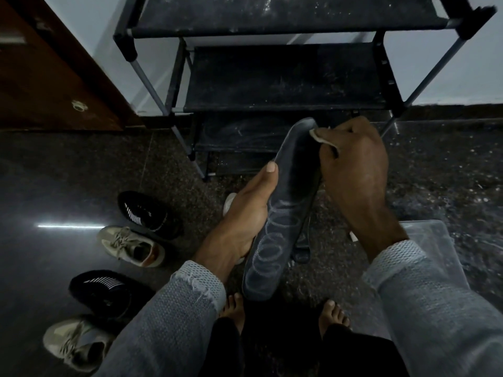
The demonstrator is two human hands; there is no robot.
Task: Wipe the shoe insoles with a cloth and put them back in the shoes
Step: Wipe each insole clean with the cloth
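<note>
A long dark grey insole (283, 213) with pale ring marks is held up in the middle of the view, toe end pointing away from me. My left hand (245, 210) grips its left edge, thumb lying along the top. My right hand (353, 164) pinches a small pale cloth (321, 138) against the insole's far end. Two black shoes (148, 213) (106, 291) and two beige sneakers (133, 244) (73, 341) stand on the floor at the left.
A dusty black shoe rack (283, 77) stands against the wall straight ahead. A clear plastic box (432, 246) sits on the dark stone floor at my right. A brown wooden door (49, 77) is at the left. My bare feet (333, 317) are below the insole.
</note>
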